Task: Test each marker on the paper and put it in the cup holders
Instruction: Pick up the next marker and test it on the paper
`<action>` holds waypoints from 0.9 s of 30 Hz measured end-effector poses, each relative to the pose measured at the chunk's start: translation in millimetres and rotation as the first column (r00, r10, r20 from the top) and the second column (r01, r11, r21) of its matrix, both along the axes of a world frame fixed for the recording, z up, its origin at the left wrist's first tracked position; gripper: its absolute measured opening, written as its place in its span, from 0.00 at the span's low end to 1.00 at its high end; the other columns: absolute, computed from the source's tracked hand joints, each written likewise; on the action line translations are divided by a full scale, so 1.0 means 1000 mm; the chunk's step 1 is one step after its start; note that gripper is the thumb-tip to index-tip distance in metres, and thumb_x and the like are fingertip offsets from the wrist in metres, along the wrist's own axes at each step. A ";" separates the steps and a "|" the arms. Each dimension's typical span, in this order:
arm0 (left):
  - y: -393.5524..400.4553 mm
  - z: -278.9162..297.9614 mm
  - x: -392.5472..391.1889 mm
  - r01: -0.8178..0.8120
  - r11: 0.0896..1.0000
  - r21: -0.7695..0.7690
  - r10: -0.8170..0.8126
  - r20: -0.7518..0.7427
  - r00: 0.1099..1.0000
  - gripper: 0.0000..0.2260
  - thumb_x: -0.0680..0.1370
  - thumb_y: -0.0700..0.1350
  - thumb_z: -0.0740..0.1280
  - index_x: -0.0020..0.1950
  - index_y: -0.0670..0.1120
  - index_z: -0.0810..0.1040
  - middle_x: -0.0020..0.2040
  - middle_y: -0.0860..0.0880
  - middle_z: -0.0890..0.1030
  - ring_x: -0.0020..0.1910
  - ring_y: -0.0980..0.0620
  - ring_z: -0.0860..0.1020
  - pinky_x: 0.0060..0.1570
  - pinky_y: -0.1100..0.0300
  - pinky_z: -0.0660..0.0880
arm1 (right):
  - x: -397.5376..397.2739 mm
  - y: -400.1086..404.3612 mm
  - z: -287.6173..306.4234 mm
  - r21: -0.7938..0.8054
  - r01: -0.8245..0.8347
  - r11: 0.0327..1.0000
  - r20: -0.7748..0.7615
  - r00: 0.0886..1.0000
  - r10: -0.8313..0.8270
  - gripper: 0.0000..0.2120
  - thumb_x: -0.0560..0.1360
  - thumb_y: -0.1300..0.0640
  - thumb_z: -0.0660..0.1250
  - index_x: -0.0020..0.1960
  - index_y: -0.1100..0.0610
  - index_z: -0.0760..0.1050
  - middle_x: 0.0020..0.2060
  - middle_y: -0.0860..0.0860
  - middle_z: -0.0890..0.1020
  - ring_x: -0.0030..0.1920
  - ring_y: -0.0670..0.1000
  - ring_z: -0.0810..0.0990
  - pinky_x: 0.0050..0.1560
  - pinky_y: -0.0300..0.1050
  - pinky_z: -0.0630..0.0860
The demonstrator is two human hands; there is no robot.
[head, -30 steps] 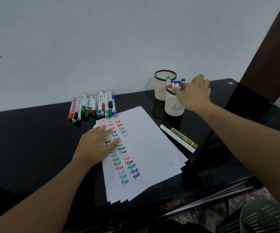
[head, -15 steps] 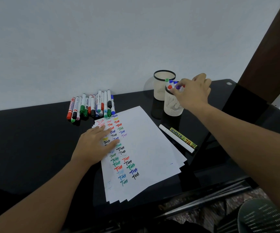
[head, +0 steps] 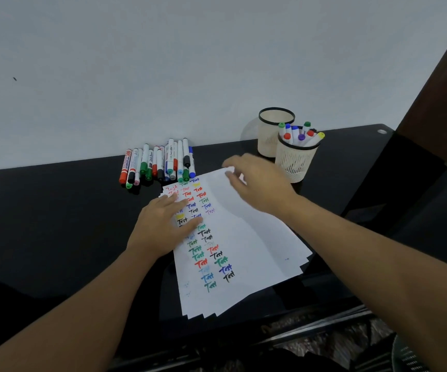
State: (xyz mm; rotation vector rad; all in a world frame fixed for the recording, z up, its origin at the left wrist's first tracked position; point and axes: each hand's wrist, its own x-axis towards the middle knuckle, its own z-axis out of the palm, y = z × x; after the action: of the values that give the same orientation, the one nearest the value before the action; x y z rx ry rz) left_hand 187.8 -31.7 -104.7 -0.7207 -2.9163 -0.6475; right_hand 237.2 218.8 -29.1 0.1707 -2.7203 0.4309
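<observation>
Paper sheets (head: 244,253), a fanned white stack, lay on the black worktop (head: 56,224), the top sheet bearing 3 columns of the word "Test" in red, green, blue, black, purple and yellow ink. Left hand (head: 160,229) rested flat on the upper left part of the stack, its fingers (head: 182,205) straight and spread over the writing. Right hand (head: 257,183) hovered over the far right corner of the top sheet, motion-blurred; its fingers (head: 230,167) curled loosely near the raised corner, and whether they pinched the paper could not be told. Untested markers (head: 158,165) lay side by side in a row at the back of the worktop, against the wall (head: 163,63) and just beyond the stack. 2 mesh cup holders stood to the right: the near cup holder (head: 294,165) held several markers (head: 300,134) upright, with green, blue, red, purple and yellow caps, while the far cup holder (head: 273,130) touched it from behind.
</observation>
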 end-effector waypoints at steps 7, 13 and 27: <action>-0.002 -0.005 -0.004 -0.057 0.997 0.056 0.057 0.008 0.998 0.36 0.71 0.74 0.61 0.71 0.52 0.77 0.74 0.47 0.73 0.75 0.46 0.67 0.74 0.44 0.63 | -0.042 -0.018 -0.036 0.046 0.005 0.999 0.331 0.944 -0.020 0.23 0.84 0.44 0.60 0.78 0.42 0.65 0.71 0.51 0.73 0.67 0.53 0.76 0.61 0.52 0.79; -0.002 -0.008 -0.010 -0.057 0.998 0.030 0.057 -0.017 0.998 0.31 0.75 0.69 0.65 0.71 0.52 0.77 0.75 0.49 0.72 0.74 0.47 0.66 0.75 0.48 0.62 | -0.083 -0.025 -0.049 0.050 0.042 0.998 0.347 0.936 -0.056 0.26 0.85 0.48 0.61 0.80 0.41 0.60 0.73 0.55 0.68 0.70 0.56 0.71 0.64 0.51 0.75; -0.001 -0.012 -0.012 -0.057 0.998 0.033 0.059 -0.057 0.997 0.34 0.72 0.72 0.60 0.70 0.53 0.78 0.73 0.48 0.74 0.73 0.47 0.68 0.73 0.45 0.63 | -0.129 -0.060 -0.061 0.086 0.033 0.996 0.288 0.956 -0.057 0.27 0.84 0.44 0.60 0.81 0.42 0.58 0.67 0.53 0.77 0.67 0.58 0.72 0.63 0.55 0.76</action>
State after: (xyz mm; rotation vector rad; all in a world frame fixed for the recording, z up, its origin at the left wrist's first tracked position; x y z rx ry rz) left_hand 175.8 -32.4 -116.4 -0.6381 -2.8562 -0.6538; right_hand 108.3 159.0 -90.0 0.0707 -3.0261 0.3580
